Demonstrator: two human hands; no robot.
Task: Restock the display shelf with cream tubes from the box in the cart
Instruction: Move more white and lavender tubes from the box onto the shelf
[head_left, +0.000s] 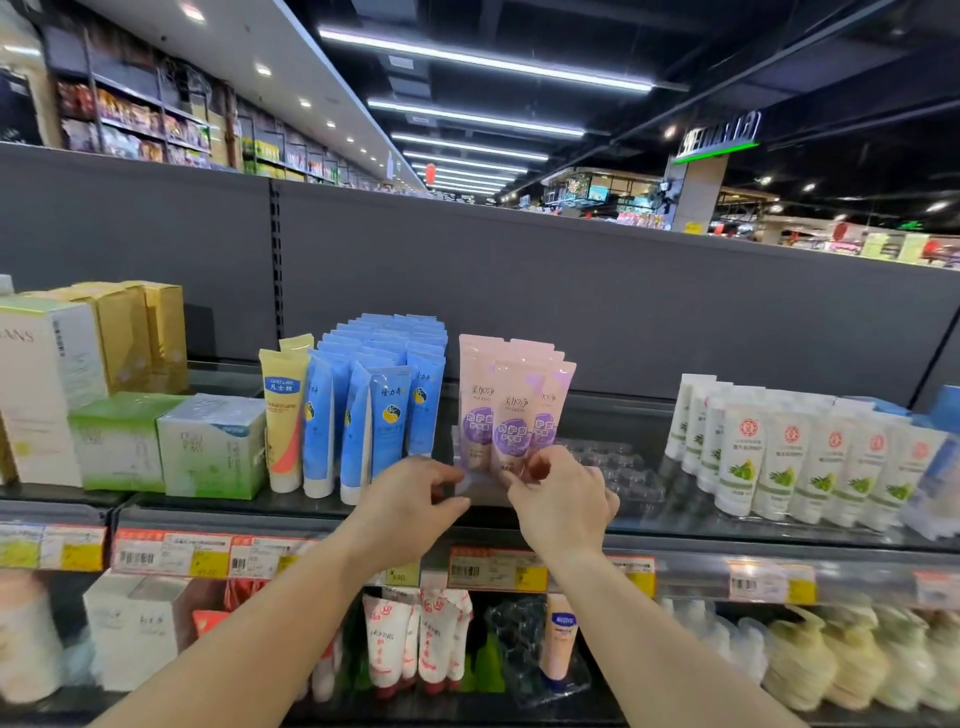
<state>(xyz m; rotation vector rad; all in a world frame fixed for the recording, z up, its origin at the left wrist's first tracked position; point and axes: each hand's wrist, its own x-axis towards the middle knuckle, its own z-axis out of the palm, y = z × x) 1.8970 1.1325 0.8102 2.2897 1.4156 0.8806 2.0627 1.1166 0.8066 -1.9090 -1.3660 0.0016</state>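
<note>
Several pink cream tubes (511, 400) with purple labels stand upright in a clear plastic tray (480, 488) on the top display shelf (675, 525). My left hand (410, 493) curls its fingers round the tray's front left edge. My right hand (563, 499) pinches the foot of the front pink tube, thumb and fingers at its cap. Both forearms reach up from below. The box and the cart are out of view.
Blue tubes (384, 400) and a yellow tube (283, 415) stand just left of the pink ones; boxes (213, 441) further left. An empty clear tray (618, 467) lies to the right, then white tubes (779, 457). Price tags (498, 569) line the shelf edge; more goods below.
</note>
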